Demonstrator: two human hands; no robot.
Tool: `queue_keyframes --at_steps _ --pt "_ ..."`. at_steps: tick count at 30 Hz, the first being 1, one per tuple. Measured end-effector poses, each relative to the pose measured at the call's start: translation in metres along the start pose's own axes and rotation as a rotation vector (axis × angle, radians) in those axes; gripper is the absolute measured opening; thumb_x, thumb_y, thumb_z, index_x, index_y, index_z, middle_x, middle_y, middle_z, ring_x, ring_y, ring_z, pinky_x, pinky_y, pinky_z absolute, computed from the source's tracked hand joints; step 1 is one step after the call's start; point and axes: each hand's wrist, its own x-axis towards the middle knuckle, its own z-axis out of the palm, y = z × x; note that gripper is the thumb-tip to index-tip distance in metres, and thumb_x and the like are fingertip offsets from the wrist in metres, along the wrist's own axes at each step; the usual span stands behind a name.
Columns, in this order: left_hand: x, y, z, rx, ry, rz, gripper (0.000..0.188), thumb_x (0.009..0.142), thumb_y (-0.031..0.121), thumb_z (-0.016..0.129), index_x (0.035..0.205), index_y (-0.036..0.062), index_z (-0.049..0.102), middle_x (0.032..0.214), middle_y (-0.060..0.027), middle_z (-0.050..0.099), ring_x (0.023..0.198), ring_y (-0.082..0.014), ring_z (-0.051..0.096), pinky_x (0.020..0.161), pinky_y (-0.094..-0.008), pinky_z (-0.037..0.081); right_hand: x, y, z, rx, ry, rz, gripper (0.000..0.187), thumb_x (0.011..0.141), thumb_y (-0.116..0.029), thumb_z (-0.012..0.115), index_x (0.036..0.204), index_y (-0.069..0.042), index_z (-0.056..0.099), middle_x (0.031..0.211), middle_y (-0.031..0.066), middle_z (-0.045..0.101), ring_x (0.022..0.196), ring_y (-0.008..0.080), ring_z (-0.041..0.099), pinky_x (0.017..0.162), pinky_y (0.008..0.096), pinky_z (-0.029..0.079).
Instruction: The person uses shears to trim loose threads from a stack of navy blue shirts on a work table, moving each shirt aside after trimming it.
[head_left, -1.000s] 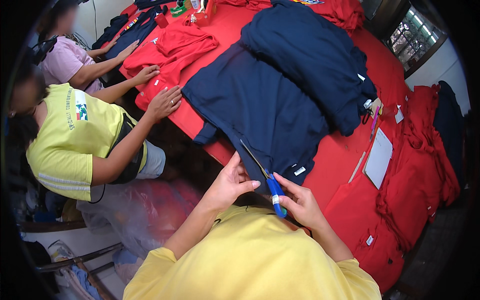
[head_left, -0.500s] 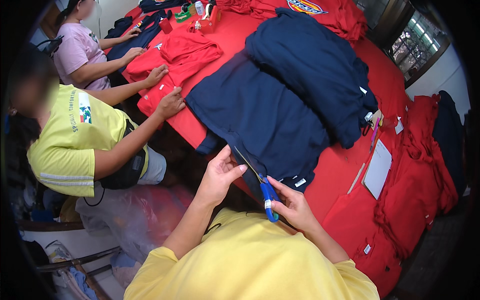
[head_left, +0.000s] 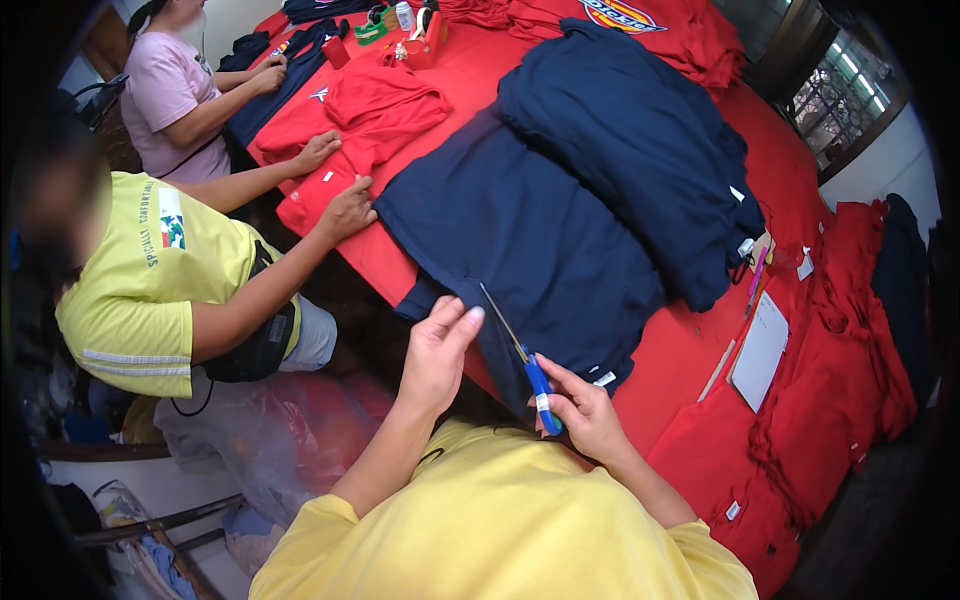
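Observation:
A navy knit garment (head_left: 540,230) lies spread on the table in front of me, its near edge hanging toward my body. At that edge my left hand (head_left: 436,350) is closed in a pinch; whatever sits between thumb and fingers is too small or hidden. My right hand (head_left: 585,415) grips a pair of scissors (head_left: 538,385) by its blue handles. The slim blades point up and left over the navy cloth, close together, their tips just right of my left thumb. A white label (head_left: 604,379) shows at the garment's near right edge.
A folded navy pile (head_left: 630,140) lies behind. To the right are red garments (head_left: 840,320), a white card (head_left: 760,350) and a pink-handled tool (head_left: 757,270). On the left, a person in yellow (head_left: 150,280) handles a red garment (head_left: 370,120); a person in pink (head_left: 170,90) works beyond.
The scissors have tilted more upright, with the blades closer together. My left hand has shifted slightly down and right along the cloth's edge. The person in pink has brought both hands together.

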Motion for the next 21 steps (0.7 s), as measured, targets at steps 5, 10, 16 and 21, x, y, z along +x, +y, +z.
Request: queue_keyframes --at_steps 5,10,16,21 --pt "0.005 0.020 0.009 0.097 -0.080 -0.084 0.039 0.085 -0.006 0.057 0.124 -0.0050 0.053 0.119 -0.0082 0.058 0.107 -0.0145 0.056 0.095 -0.0288 0.043 0.018 -0.002 0.005 -0.135 0.028 -0.288 0.054 0.089 -0.009 0.063 0.139 -0.002 0.043 0.127 0.0175 0.057 0.108 0.0198 0.060 0.093 0.0306 0.046" --pt "0.010 0.029 0.012 0.092 -0.089 -0.091 0.038 0.086 -0.006 0.058 0.124 -0.0032 0.054 0.116 -0.0069 0.058 0.105 -0.0131 0.055 0.094 -0.0280 0.043 0.032 -0.008 0.002 -0.013 -0.001 -0.116 0.051 0.090 -0.006 0.060 0.139 -0.002 0.044 0.124 0.0165 0.059 0.106 0.0169 0.060 0.091 0.0301 0.047" --pt "0.035 0.018 -0.021 0.055 -0.052 -0.081 0.044 0.086 -0.005 0.058 0.129 -0.0043 0.048 0.118 -0.0088 0.059 0.107 -0.0155 0.057 0.095 -0.0309 0.045 0.043 -0.008 0.007 -0.106 -0.006 -0.115 0.051 0.091 -0.006 0.059 0.139 -0.003 0.044 0.121 0.0162 0.061 0.105 0.0189 0.061 0.092 0.0304 0.047" --pt "0.036 0.039 -0.011 0.119 -0.119 -0.093 0.045 0.085 -0.006 0.058 0.129 -0.0038 0.048 0.118 -0.0092 0.059 0.107 -0.0153 0.057 0.095 -0.0301 0.045 0.065 -0.011 0.018 -0.087 0.039 -0.224 0.052 0.090 -0.006 0.060 0.139 -0.004 0.044 0.121 0.0174 0.061 0.104 0.0194 0.062 0.093 0.0305 0.046"
